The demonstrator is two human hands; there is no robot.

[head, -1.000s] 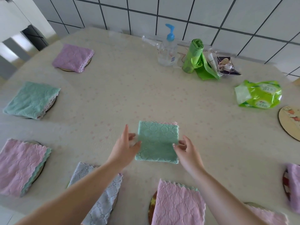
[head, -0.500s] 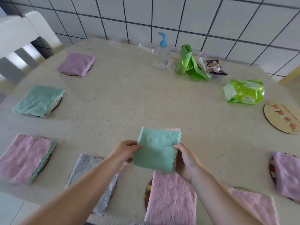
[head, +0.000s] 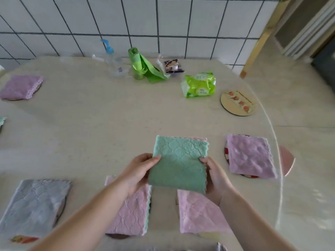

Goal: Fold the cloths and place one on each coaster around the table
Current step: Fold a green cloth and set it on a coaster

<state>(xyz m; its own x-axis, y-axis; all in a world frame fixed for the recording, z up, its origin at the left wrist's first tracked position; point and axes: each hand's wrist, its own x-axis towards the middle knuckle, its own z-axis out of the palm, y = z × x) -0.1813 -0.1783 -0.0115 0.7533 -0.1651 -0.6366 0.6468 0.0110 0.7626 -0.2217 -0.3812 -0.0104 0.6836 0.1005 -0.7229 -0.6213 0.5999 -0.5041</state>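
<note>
Both hands, left (head: 139, 171) and right (head: 214, 175), grip the folded green cloth (head: 178, 163) by its edges. Placement pending: carry it to the bare coaster (head: 237, 103).

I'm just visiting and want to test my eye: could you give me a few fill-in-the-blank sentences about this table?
1. Both hands, left hand and right hand, hold a folded cloth coloured ____.
2. The only coaster with no cloth on it lies beside the green ____ pack.
3. The pump bottle has a ____ top.

Missing words: green; tissue; blue
</note>
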